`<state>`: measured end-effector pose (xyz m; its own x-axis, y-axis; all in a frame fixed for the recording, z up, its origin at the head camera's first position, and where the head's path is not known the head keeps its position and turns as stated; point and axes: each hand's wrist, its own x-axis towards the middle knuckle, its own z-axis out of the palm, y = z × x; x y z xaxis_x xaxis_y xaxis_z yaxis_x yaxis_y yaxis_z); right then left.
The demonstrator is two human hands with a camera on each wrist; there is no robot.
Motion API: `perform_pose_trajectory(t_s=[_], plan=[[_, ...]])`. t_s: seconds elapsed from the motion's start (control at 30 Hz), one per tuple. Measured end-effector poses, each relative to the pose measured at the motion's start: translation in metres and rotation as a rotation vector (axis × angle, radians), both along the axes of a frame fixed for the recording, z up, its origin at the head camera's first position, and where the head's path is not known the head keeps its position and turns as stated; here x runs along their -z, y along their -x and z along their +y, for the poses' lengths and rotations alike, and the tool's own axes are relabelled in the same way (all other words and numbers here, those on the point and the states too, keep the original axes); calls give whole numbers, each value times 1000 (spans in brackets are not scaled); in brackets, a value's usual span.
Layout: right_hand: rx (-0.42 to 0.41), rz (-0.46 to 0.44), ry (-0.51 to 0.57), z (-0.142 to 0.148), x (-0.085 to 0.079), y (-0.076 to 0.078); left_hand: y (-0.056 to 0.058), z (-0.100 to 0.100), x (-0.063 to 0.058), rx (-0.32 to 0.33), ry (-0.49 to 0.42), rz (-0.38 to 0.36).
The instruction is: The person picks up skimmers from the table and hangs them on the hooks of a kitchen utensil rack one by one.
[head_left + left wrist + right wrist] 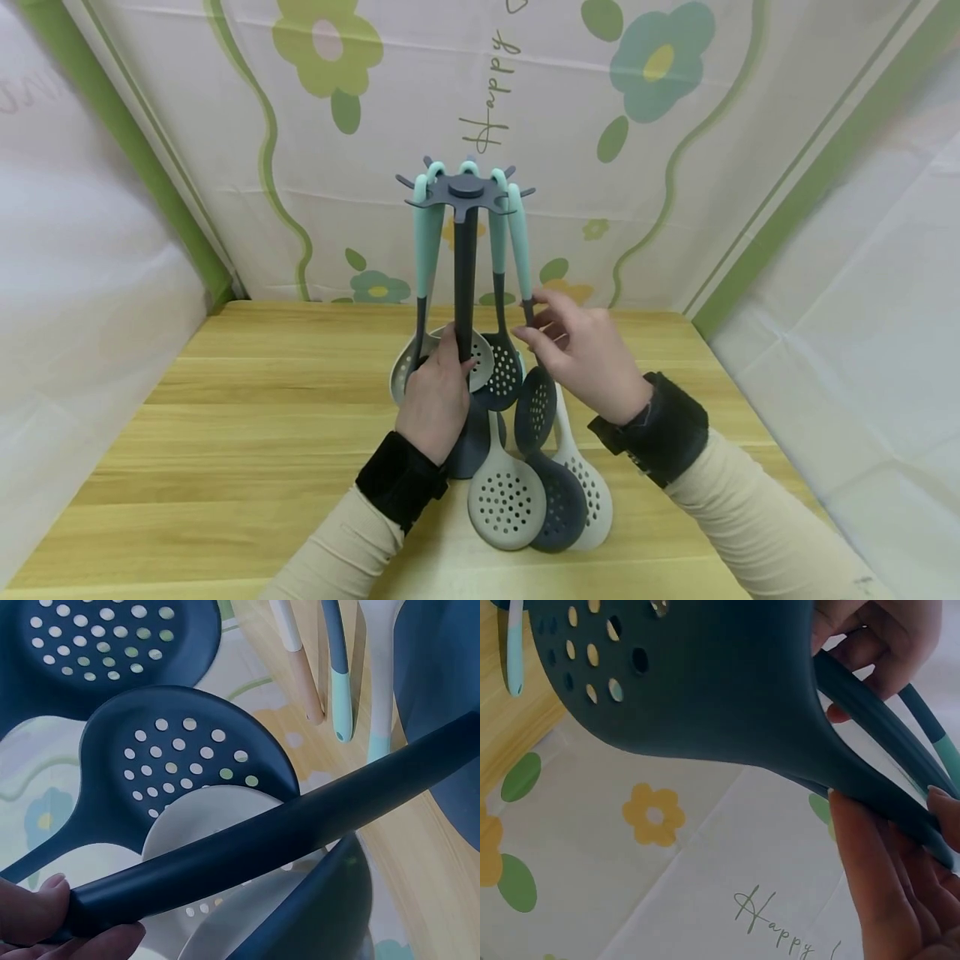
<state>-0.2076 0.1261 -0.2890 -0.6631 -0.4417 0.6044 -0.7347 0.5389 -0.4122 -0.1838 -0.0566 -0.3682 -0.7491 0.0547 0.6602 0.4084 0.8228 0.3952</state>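
Observation:
A dark utensil stand (465, 275) rises upright from the table, its star-shaped top hung with several mint-handled utensils. My left hand (435, 404) grips the pole low down; in the left wrist view its thumb and fingers close around the pole (225, 855). On the stand's right side a dark slotted skimmer (536, 408) hangs by its mint handle. My right hand (588, 358) pinches this skimmer's neck just below the mint part, also seen in the right wrist view (892, 892). Other hanging utensils include a dark perforated skimmer (502, 375) and a pale perforated one (402, 375).
In front of the stand, a grey skimmer (506, 504), a dark skimmer (558, 504) and a white skimmer (597, 500) lie overlapping on the wooden table (300, 467). A flower-patterned cloth (555, 100) stands behind, with white cloth at both sides.

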Motion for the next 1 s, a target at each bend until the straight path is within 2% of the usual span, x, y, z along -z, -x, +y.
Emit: perform_pose_trajectory(t_s=[0.3,0.63,1.0], plan=[[28,39,9,-6,10,2,-1,1,-4,3,-19,-53],[47,88,18,-12,15,3,-1,0,-3,-5,-11,-35],[60,62,49,-16,20,5,0,1,-3,-7,-24,-35]])
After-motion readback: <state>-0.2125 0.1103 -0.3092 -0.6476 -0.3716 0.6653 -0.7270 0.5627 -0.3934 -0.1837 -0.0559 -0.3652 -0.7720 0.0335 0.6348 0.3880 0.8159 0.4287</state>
